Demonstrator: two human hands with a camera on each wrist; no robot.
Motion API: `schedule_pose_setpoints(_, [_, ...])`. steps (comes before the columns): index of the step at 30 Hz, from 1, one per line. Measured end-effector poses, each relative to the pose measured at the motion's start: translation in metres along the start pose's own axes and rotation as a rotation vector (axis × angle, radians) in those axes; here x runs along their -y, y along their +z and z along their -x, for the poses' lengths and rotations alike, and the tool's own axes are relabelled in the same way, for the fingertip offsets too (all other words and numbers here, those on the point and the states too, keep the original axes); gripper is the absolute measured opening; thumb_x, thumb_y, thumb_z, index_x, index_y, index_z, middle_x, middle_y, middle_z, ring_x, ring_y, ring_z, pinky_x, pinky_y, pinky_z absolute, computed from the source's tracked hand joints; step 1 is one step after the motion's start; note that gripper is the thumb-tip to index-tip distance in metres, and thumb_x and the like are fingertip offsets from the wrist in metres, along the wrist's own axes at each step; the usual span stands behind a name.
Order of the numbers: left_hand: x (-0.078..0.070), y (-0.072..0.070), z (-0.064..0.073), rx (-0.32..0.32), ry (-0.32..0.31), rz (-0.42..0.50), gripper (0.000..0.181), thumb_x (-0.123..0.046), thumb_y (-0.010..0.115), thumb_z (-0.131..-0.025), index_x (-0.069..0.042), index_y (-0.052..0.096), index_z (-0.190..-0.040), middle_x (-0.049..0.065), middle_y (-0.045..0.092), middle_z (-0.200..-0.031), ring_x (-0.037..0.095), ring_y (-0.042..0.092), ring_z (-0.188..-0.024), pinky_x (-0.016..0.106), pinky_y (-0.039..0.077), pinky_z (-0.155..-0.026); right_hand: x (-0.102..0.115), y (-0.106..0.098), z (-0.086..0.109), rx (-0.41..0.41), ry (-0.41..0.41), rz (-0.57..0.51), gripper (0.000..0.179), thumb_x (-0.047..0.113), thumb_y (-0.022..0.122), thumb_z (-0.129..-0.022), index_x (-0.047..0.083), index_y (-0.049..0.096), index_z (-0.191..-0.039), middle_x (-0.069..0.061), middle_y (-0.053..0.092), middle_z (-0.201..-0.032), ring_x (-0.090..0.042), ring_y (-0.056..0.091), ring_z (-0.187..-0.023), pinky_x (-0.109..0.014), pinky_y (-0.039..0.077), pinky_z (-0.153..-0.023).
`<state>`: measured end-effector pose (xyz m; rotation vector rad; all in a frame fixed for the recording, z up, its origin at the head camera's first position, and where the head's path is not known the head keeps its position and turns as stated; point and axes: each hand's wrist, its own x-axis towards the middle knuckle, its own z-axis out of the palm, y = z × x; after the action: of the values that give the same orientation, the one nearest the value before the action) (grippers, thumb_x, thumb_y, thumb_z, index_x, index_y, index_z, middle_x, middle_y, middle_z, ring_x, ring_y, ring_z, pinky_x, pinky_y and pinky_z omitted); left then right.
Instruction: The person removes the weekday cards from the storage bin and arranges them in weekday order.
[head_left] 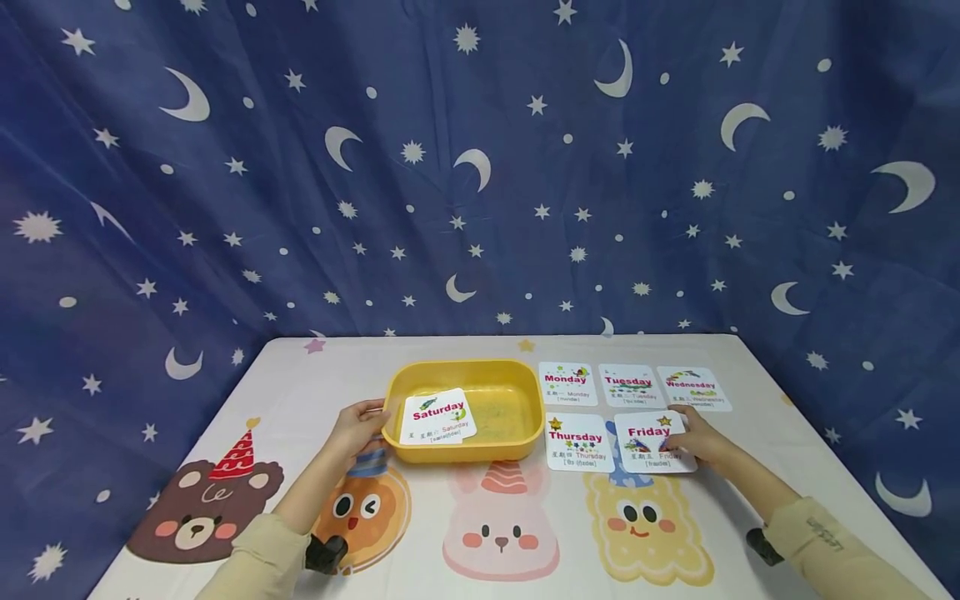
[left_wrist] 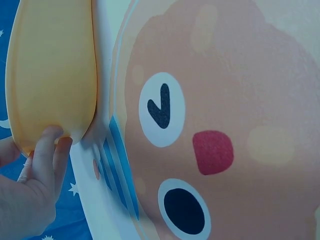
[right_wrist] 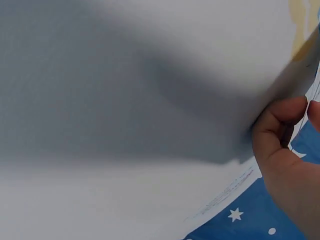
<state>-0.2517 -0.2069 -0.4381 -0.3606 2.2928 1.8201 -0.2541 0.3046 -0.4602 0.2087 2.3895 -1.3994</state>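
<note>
My left hand [head_left: 357, 427] grips the left end of a yellow plastic tray [head_left: 517, 454], thumb and fingers at its rim; the left wrist view shows the fingers on the outside of the tray [left_wrist: 55, 65]. Inside, a white "Saturday" card [head_left: 450, 402] overlaps another card beneath it, mostly hidden. To the right, my right hand [head_left: 697, 437] pinches the right edge of the "Friday" card [head_left: 637, 454], beside the "Thursday" card [head_left: 579, 458]. In the right wrist view, the thumb and index finger of that hand [right_wrist: 282, 135] are bent close together.
A row with the "Monday" card [head_left: 567, 387], "Tuesday" card [head_left: 631, 390] and "Wednesday" card [head_left: 693, 385] lies behind. Cartoon faces decorate the pale tablecloth [head_left: 420, 550]. A dark blue curtain [head_left: 480, 208] with moons and stars hangs behind the table.
</note>
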Motion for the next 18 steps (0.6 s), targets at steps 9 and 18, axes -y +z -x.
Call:
schedule_pose_setpoints(9, [0.002,0.001,0.0,-0.007,0.005,0.001,0.042,-0.009,0.049,-0.098,0.006,0.04,-0.136,0.03,0.049,-0.131,0.014,0.065,-0.081,0.026,0.06,-0.068,0.0,0.005,-0.004,-0.072,-0.067,0.185,0.074,0.003,0.061,-0.083,-0.014,0.012,-0.137,-0.035,0.048,-0.111,-0.032,0.057,-0.092,-0.032,0.049,-0.078])
schedule_pose_setpoints(18, [0.001,0.0,-0.002,-0.005,0.006,0.003,0.042,-0.009,0.048,-0.098,0.006,0.04,-0.136,0.03,0.05,-0.128,0.012,0.064,-0.078,0.025,0.06,-0.065,0.001,0.013,-0.002,-0.206,-0.091,0.51,0.071,0.019,0.07,-0.081,-0.013,0.029,-0.129,-0.036,0.05,-0.11,-0.04,0.052,-0.094,-0.052,0.048,-0.085])
